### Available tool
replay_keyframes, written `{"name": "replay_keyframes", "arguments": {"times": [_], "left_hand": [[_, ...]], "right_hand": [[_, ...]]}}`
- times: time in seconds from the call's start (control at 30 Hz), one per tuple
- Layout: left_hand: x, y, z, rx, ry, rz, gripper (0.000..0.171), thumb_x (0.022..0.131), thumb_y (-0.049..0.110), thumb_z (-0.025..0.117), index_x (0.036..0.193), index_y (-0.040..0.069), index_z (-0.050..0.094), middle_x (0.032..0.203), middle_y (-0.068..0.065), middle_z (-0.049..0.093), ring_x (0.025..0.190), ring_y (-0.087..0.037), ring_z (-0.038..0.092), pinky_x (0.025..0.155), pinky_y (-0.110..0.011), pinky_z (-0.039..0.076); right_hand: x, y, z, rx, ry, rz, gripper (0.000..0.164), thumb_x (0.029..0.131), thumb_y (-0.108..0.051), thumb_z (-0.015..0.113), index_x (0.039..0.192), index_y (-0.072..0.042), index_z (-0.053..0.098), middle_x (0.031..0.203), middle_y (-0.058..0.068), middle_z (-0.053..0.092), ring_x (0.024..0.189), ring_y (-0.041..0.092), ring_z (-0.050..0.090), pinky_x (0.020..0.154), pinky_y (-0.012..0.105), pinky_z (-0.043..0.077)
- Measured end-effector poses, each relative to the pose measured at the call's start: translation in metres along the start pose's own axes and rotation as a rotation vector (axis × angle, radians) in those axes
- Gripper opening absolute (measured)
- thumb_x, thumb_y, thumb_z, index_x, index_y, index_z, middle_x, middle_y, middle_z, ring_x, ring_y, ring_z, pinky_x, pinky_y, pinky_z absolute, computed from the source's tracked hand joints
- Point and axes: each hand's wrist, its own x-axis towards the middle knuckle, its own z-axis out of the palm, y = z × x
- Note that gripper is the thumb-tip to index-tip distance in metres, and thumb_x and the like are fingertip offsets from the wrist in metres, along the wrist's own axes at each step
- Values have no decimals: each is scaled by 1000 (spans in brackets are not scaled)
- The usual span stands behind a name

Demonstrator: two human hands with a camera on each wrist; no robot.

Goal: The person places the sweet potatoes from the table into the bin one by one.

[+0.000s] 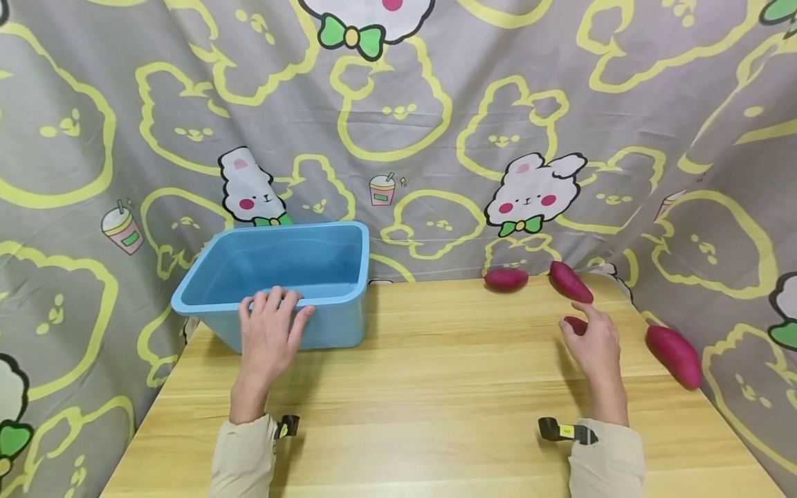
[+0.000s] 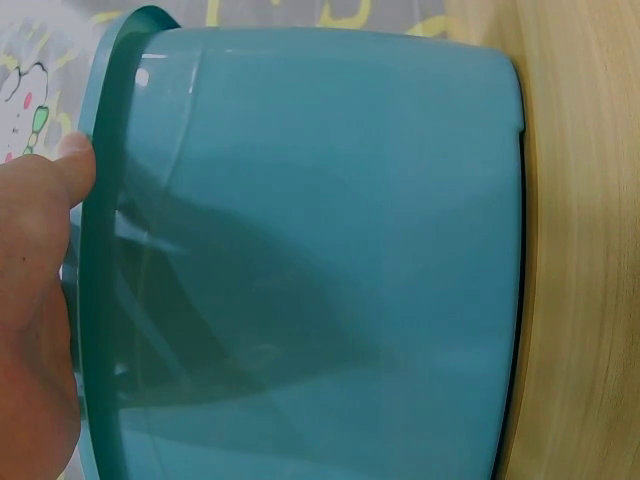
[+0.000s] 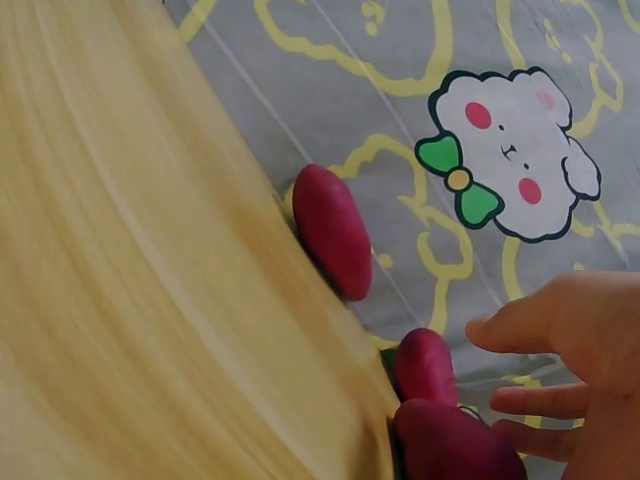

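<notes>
A light-blue plastic bin [image 1: 336,325] stands at the back left of the table. My left hand [image 1: 269,335] grips its near rim, fingers hooked over the edge; in the left wrist view the thumb [image 2: 75,165] lies against the rim [image 2: 95,250]. On the right, my right hand [image 1: 594,342] hovers over a purple sweet potato [image 1: 575,324], partly hidden by it. Its thumb and fingers are spread, holding nothing. Just beyond lies another sweet potato [image 1: 569,282]. In the right wrist view the thumb [image 3: 520,325] is apart from the nearest sweet potato [image 3: 455,445].
One sweet potato [image 1: 506,279] lies by the table's back edge and another [image 1: 674,356] at its right edge. A grey patterned curtain [image 1: 423,173] hangs behind and around the wooden table [image 1: 423,401]. Each wrist wears a black strap.
</notes>
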Motion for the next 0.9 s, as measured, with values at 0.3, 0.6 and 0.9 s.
{"name": "replay_keyframes", "arguments": {"times": [0.3, 0.6, 0.9], "left_hand": [[0, 0, 0, 0, -7, -7, 28, 103, 36, 61, 105, 9, 64, 107, -15, 59, 106, -42, 49, 102, -66, 24], [0, -1, 1, 2, -4, -8, 28, 103, 36, 61, 105, 8, 65, 107, -16, 59, 105, -42, 49, 102, -66, 24], [0, 0, 0, -2, 2, 2, 27, 102, 36, 62, 104, 10, 64, 106, -14, 58, 104, -42, 48, 102, -65, 25]], "right_hand": [[-2, 10, 3, -32, -56, 68, 48, 97, -11, 65, 140, 5, 51, 135, 39, 47, 125, 59, 40, 96, 70, 34], [-1, 17, 4, -26, -58, 82, 51, 94, -3, 66, 141, 8, 50, 134, 39, 47, 125, 56, 39, 103, 65, 30], [-1, 23, 5, -43, -75, 95, 51, 91, 0, 66, 139, 8, 52, 133, 39, 46, 122, 58, 39, 99, 67, 33]]}}
